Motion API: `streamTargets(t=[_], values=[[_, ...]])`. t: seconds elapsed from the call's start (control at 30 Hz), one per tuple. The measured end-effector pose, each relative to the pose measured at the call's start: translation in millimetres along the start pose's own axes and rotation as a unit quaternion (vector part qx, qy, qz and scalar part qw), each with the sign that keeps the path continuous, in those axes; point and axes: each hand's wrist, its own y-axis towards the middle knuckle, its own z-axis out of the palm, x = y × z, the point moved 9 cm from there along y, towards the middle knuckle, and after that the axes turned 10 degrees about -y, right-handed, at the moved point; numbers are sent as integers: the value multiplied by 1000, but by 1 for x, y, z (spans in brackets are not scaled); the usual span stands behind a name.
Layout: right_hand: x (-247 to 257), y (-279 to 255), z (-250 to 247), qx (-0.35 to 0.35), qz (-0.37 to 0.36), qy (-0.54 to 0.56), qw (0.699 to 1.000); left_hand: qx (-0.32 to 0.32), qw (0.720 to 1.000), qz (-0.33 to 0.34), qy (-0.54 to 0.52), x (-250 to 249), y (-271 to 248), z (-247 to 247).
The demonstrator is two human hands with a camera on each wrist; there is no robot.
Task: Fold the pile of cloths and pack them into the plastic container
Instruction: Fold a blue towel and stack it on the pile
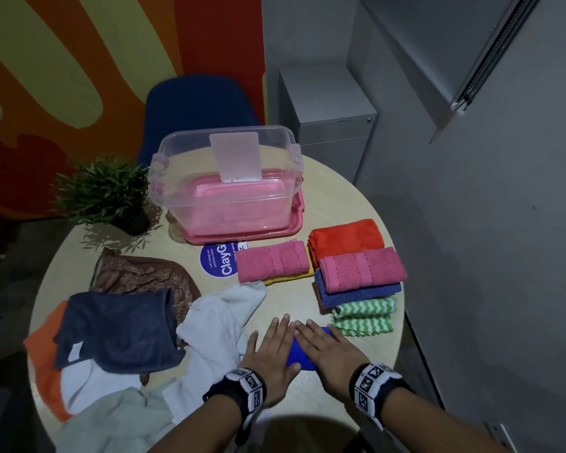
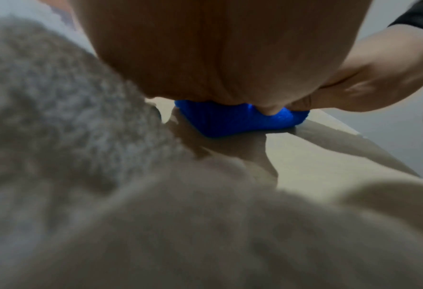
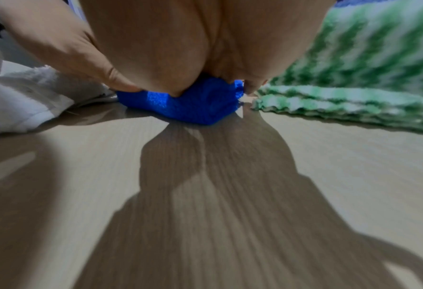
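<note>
Now both hands press flat on a small blue cloth (image 1: 303, 353).

Left hand (image 1: 272, 349) and right hand (image 1: 329, 348) lie side by side, fingers straight, near the table's (image 1: 340, 397) front edge. Folded cloths (image 1: 361, 273) sit just beyond, and the plastic container (image 1: 226, 178) stands further back.

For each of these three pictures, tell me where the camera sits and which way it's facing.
Head: worn high, looking forward and down at the round table; both forearms and flat hands show, left hand, right hand.
Left wrist: low, looking along the left palm at the blue cloth.
Right wrist: low, looking along the right palm over bare tabletop.
All three views share the blue cloth.
</note>
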Motion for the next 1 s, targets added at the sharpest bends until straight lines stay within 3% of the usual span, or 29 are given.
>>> streamTargets(t=[0.2, 0.3, 0.4, 0.47, 0.6, 0.73, 1.0], values=[[-2, 4, -1, 5, 2, 35, 999, -13, 1000, -2, -13, 5, 9, 4], [-3, 0, -14, -30, 12, 84, 996, -53, 996, -13, -70, 7, 7, -10], [-3, -14, -34, -92, 11, 118, 989, -100, 991, -37, -81, 7, 3, -25], [-8, -27, -53, -162, 32, 120, 979, -98, 990, -66, -82, 6, 1, -27], [-35, -57, -71, -249, 136, 104, 953, -73, 987, -111, -89, 13, 8, -29], [-71, -81, -56, -228, 230, 77, 943, -42, 985, -134, -103, 18, 14, -27], [-98, -79, -36, -162, 264, 26, 951, -33, 967, -122, -220, 6, 22, -27]])
